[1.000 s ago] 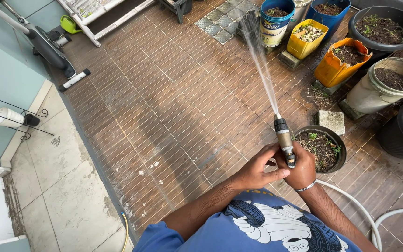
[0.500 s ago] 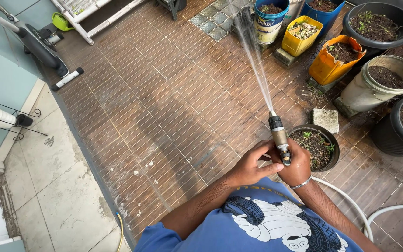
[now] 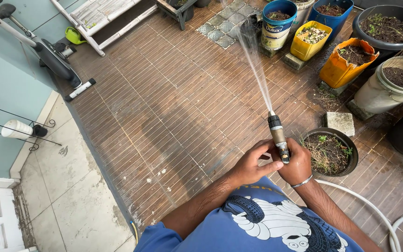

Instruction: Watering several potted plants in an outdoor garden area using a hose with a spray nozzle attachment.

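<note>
Both hands, right and left, were clamped on a spraying nozzle above the deck beside a black pot, where steady aim would keep the jet true.

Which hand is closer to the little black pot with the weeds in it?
The right hand. It holds the hose nozzle right beside the black pot. The left hand sits on the nozzle's far side, farther from the pot.

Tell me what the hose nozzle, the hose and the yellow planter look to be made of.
Hose nozzle: likely brass, dull tan barrel with black bands, probably plastic or rubber. Hose: white, smooth and curving, likely flexible plastic or rubber. Yellow planter: glossy moulded plastic, apparently a cut-open container.
</note>
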